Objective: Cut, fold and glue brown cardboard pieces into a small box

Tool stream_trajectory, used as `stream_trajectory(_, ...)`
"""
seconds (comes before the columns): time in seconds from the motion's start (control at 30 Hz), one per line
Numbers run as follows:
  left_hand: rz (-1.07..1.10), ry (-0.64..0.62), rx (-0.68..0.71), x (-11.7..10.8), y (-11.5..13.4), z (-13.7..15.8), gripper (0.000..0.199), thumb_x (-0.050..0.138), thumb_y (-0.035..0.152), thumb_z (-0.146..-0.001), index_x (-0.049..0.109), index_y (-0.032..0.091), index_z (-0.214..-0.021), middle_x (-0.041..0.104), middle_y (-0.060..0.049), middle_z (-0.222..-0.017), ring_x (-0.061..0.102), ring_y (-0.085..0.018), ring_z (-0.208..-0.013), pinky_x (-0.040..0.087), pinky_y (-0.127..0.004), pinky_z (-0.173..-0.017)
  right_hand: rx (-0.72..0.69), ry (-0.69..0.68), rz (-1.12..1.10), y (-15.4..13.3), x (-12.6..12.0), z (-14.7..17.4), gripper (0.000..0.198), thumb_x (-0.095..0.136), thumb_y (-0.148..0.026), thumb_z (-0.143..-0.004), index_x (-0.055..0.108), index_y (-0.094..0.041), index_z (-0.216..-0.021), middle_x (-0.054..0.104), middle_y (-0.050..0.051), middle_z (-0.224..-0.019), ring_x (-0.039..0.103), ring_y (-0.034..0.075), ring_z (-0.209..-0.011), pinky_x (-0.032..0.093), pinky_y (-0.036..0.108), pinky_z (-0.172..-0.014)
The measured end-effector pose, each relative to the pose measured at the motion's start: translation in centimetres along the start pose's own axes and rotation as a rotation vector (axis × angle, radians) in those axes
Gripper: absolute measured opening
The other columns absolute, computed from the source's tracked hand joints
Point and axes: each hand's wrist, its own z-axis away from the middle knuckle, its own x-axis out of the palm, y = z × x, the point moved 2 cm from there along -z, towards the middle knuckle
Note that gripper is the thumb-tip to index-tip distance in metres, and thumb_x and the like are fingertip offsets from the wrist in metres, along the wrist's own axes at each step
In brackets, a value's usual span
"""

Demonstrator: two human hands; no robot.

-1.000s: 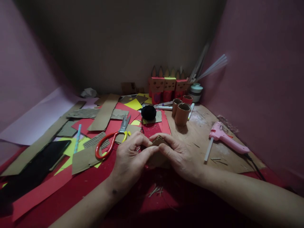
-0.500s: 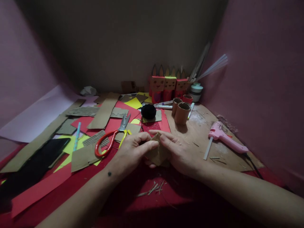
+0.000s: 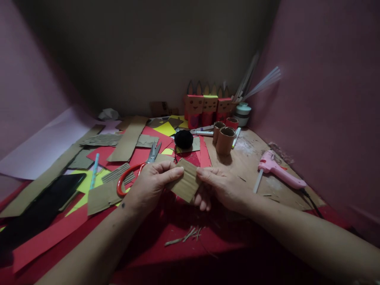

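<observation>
Between both hands is a small square piece of brown cardboard (image 3: 186,182), tilted so a corner points away from me. My left hand (image 3: 158,178) pinches its left side, thumb on top. My right hand (image 3: 218,184) grips the right edge with thumb and forefinger, its other fingers curled beneath. Just left of my left hand lie scissors (image 3: 126,179) with red handles, partly covered by that hand. Beyond the cardboard sits a ball of black yarn (image 3: 183,139). Thin cardboard scraps (image 3: 190,234) lie on the red cloth nearer to me.
At right, a pink glue gun (image 3: 277,170) lies on a board with its cord trailing. Cardboard tubes (image 3: 225,141) stand near several box figures with faces (image 3: 194,107). Cardboard strips (image 3: 128,138) and coloured paper (image 3: 53,237) cover the left. A jar (image 3: 242,114) stands by the right wall.
The cardboard piece has turned and flattened, showing more of its face. My hands have moved slightly apart, and the right fingers now show beneath it. The view has shifted a little.
</observation>
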Motion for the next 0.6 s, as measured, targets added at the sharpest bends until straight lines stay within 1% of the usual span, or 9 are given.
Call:
stream_trajectory(0.1,0.017,-0.018,-0.002,0.3,-0.2,-0.1,0.031,0.076,0.041,-0.072,0.058,0.016,-0.067,0.061,-0.001,-0.065,0.06,-0.015,-0.06,0.047,-0.028,-0.058,-0.051,0.064,0.051,-0.2,0.0,0.3,0.044,0.059,-0.054,-0.088,0.063,-0.012,-0.074,0.066,0.003,-0.053,0.056,0.008,-0.037,0.041,0.014,-0.035)
stream_trajectory(0.2,0.028,-0.008,0.009,0.3,-0.3,-0.1,0.032,0.077,0.04,-0.072,0.057,0.016,-0.065,0.061,-0.001,-0.064,0.059,-0.015,-0.059,0.047,-0.027,-0.058,-0.1,0.128,0.111,-0.4,0.1,0.5,0.045,0.059,-0.055,-0.087,0.062,-0.013,-0.071,0.064,0.001,-0.051,0.053,0.006,-0.036,0.039,0.013,-0.034)
stream_trajectory(0.3,0.049,0.012,0.015,0.3,-0.2,0.0,0.032,0.076,0.041,-0.072,0.058,0.016,-0.065,0.061,-0.001,-0.063,0.059,-0.015,-0.058,0.047,-0.028,-0.057,-0.078,0.14,0.101,-0.2,0.2,0.3,0.047,0.061,-0.059,-0.084,0.062,-0.013,-0.074,0.065,0.001,-0.051,0.055,0.007,-0.037,0.04,0.014,-0.034)
stream_trajectory(0.37,0.05,0.03,0.016,0.2,-0.2,0.2,0.031,0.075,0.042,-0.072,0.059,0.016,-0.067,0.061,-0.001,-0.063,0.059,-0.015,-0.057,0.046,-0.028,-0.056,-0.02,0.074,0.032,0.1,0.2,0.1,0.052,0.06,-0.063,-0.083,0.063,-0.012,-0.076,0.067,0.004,-0.055,0.059,0.01,-0.039,0.045,0.017,-0.036)
stream_trajectory(0.43,0.02,0.058,0.02,0.3,-0.1,0.3,0.031,0.074,0.043,-0.072,0.059,0.016,-0.068,0.062,-0.002,-0.063,0.058,-0.016,-0.056,0.045,-0.027,-0.053,0.051,-0.047,-0.029,0.4,0.5,0.0,0.056,0.063,-0.066,-0.079,0.064,-0.01,-0.075,0.07,0.007,-0.06,0.063,0.012,-0.043,0.049,0.02,-0.039)
stream_trajectory(0.5,-0.015,0.073,0.031,0.4,0.0,0.4,0.032,0.074,0.044,-0.071,0.06,0.016,-0.068,0.063,-0.002,-0.063,0.057,-0.015,-0.055,0.043,-0.026,-0.052,0.113,-0.14,-0.045,0.6,0.8,0.2,0.055,0.067,-0.063,-0.076,0.065,-0.008,-0.074,0.07,0.009,-0.062,0.065,0.014,-0.046,0.051,0.021,-0.041)
stream_trajectory(0.53,-0.031,0.075,0.042,0.5,0.1,0.4,0.032,0.074,0.044,-0.071,0.059,0.016,-0.066,0.062,-0.002,-0.062,0.056,-0.014,-0.055,0.042,-0.025,-0.052,0.134,-0.153,-0.043,0.7,0.9,0.3,0.053,0.069,-0.061,-0.075,0.065,-0.008,-0.073,0.07,0.008,-0.061,0.064,0.013,-0.046,0.051,0.021,-0.041)
stream_trajectory(0.6,-0.045,0.075,0.062,0.7,0.2,0.4,0.032,0.074,0.043,-0.071,0.058,0.016,-0.065,0.061,-0.001,-0.061,0.054,-0.012,-0.055,0.04,-0.023,-0.052,0.147,-0.125,-0.037,0.8,1.0,0.4,0.05,0.069,-0.057,-0.076,0.065,-0.008,-0.074,0.067,0.006,-0.057,0.061,0.011,-0.042,0.047,0.019,-0.038)
